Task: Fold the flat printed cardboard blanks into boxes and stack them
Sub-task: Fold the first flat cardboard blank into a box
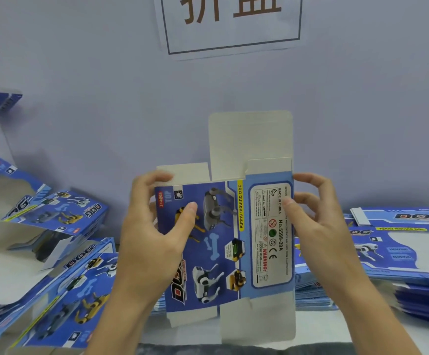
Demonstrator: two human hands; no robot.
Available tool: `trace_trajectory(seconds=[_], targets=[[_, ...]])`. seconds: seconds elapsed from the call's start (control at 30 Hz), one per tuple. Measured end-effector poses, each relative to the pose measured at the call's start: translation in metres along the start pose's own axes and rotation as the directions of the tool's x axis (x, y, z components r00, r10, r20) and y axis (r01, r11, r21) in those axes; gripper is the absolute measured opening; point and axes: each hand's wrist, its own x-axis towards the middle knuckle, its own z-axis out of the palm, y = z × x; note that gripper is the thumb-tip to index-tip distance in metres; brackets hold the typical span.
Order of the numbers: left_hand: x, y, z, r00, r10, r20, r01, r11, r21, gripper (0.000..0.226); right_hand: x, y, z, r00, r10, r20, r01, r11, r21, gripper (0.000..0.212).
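You hold one flat blue box blank (223,242) upright in front of you, printed side toward you, with its plain white flaps standing up at the top and hanging at the bottom. Your left hand (154,226) grips its left edge: the thumb lies across the printed dog pictures and the curled fingers wrap behind the edge. Your right hand (318,221) pinches the right edge beside the white label panel, thumb on the front, the other fingers curled behind and above. To your right a pile of flat blanks (397,252) lies on the table (362,321), well apart from the one you hold. To your left several folded boxes (42,242) lie tumbled against one another, some with open ends showing white insides. On the wall (93,85) behind hangs a white paper sign (231,24) with large brown characters.
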Motion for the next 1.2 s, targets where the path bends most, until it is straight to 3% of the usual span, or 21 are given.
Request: trace_trajectory(seconds=[0.13, 0.2, 0.27, 0.47, 0.6, 0.77, 0.83, 0.93, 1.03, 1.1, 1.17, 1.2], targets=[[0.001, -0.006, 0.003, 0.984, -0.140, -0.110, 0.132, 0.988, -0.080, 0.024, 0.000, 0.005, 0.001, 1.000, -0.010, -0.024, 0.011, 0.999, 0.045, 0.029], [0.001, -0.010, 0.002, 0.961, -0.263, -0.086, 0.251, 0.960, -0.126, 0.011, 0.000, 0.009, 0.003, 1.000, -0.024, -0.019, 0.025, 0.998, 0.061, 0.028], [0.000, -0.014, 0.003, 0.948, -0.317, -0.034, 0.308, 0.938, -0.158, 0.021, -0.002, 0.011, 0.005, 0.999, -0.041, 0.007, 0.041, 0.997, 0.060, 0.026], [-0.004, -0.009, 0.015, 0.974, -0.223, 0.039, 0.226, 0.972, -0.065, 0.044, -0.009, 0.009, 0.015, 0.987, -0.108, 0.122, 0.104, 0.994, 0.041, 0.042], [-0.010, -0.001, 0.025, 0.962, -0.196, 0.191, 0.210, 0.976, -0.051, 0.049, -0.012, 0.002, 0.022, 0.964, -0.176, 0.199, 0.161, 0.983, 0.092, 0.045], [-0.014, 0.004, 0.033, 0.944, -0.170, 0.282, 0.179, 0.984, -0.008, 0.066, -0.016, -0.002, 0.027, 0.937, -0.153, 0.313, 0.084, 0.971, 0.222, 0.058], [-0.014, 0.005, 0.031, 0.960, -0.157, 0.232, 0.156, 0.988, 0.025, 0.060, -0.017, -0.005, 0.029, 0.936, -0.133, 0.327, 0.053, 0.969, 0.241, 0.061], [-0.009, 0.006, 0.026, 0.993, -0.114, 0.006, 0.112, 0.981, 0.161, 0.051, -0.015, -0.009, 0.027, 0.944, -0.091, 0.317, 0.026, 0.979, 0.203, 0.061], [-0.005, 0.008, 0.019, 0.976, -0.125, -0.180, 0.164, 0.961, 0.221, 0.051, -0.013, -0.013, 0.027, 0.967, -0.029, 0.255, 0.016, 0.998, 0.054, 0.085], [-0.002, 0.011, 0.015, 0.955, -0.131, -0.265, 0.194, 0.954, 0.229, 0.058, -0.014, -0.014, 0.030, 0.961, -0.042, 0.273, 0.051, 0.998, -0.026, 0.078], [0.000, 0.014, 0.012, 0.958, -0.168, -0.232, 0.211, 0.962, 0.175, 0.065, -0.018, -0.017, 0.035, 0.942, -0.042, 0.333, 0.075, 0.993, -0.087, 0.075], [0.000, 0.015, 0.012, 0.966, -0.206, -0.153, 0.223, 0.970, 0.100, 0.066, -0.019, -0.017, 0.035, 0.938, -0.022, 0.346, 0.071, 0.989, -0.127, 0.090]])
